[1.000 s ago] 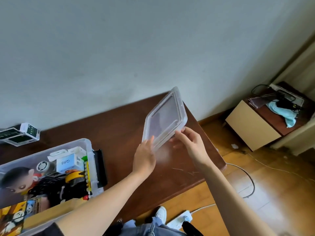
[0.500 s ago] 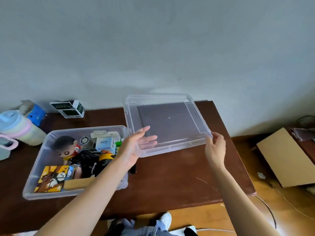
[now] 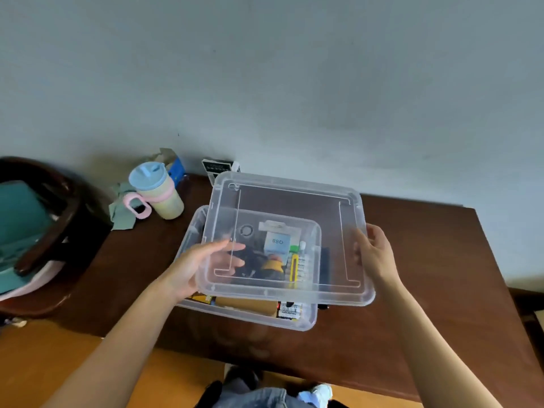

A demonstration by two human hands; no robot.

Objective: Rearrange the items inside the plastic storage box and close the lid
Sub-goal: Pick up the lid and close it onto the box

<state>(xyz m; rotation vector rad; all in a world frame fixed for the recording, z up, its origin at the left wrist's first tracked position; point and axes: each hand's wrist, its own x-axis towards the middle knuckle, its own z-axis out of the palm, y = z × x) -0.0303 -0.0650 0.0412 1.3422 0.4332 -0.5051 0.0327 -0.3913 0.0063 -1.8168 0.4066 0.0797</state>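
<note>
Wooden table (image 3: 412, 304): hands hold clear (rectangular) lid (image 3: 294, 201).

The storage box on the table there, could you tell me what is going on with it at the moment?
A person is holding the clear lid above the plastic storage box, which sits on the brown table. The left hand supports the lid's left edge with fingers spread beneath it, and the right hand grips its right edge. The lid sits offset to the right of the box and is not yet seated. Small items, among them batteries, fill the box.
</note>
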